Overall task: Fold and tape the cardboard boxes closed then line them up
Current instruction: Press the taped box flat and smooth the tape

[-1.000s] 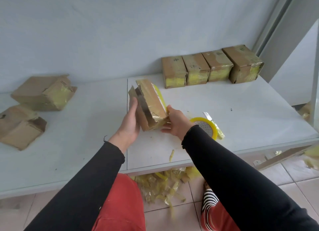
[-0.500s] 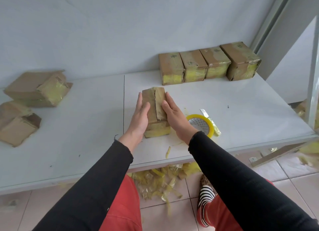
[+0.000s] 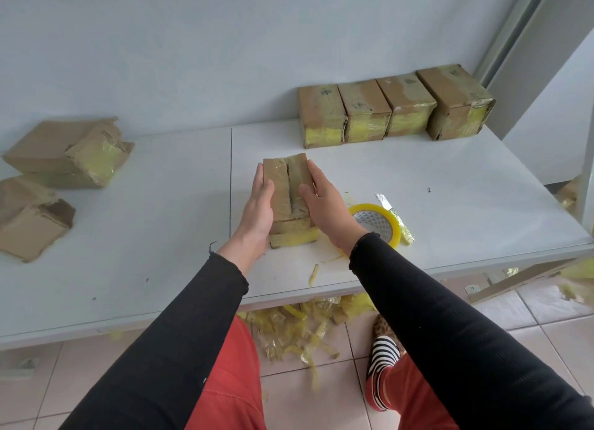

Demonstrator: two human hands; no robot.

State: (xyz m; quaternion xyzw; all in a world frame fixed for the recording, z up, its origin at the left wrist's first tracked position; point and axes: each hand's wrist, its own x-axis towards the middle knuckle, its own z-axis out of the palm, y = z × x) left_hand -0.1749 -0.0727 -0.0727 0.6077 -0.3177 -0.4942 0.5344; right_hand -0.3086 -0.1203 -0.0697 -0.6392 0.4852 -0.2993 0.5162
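A small cardboard box (image 3: 287, 185) stands on the white table (image 3: 450, 211) in front of me, its two top flaps folded together with a seam down the middle. My left hand (image 3: 258, 211) presses flat against its left side. My right hand (image 3: 324, 201) lies on its right flap and side with straight fingers. A roll of yellow tape (image 3: 377, 225) lies on the table just right of my right wrist. Several taped boxes (image 3: 392, 108) stand in a row against the back wall.
At the far left lie two unfolded, partly flattened boxes, one further back (image 3: 69, 153) and one nearer (image 3: 30, 219). Yellow tape scraps (image 3: 299, 330) litter the tiled floor under the table edge. A wall corner rises at the right.
A second ago I held the box tilted in the air; it now stands on the table and both hands press its sides and flaps flat.
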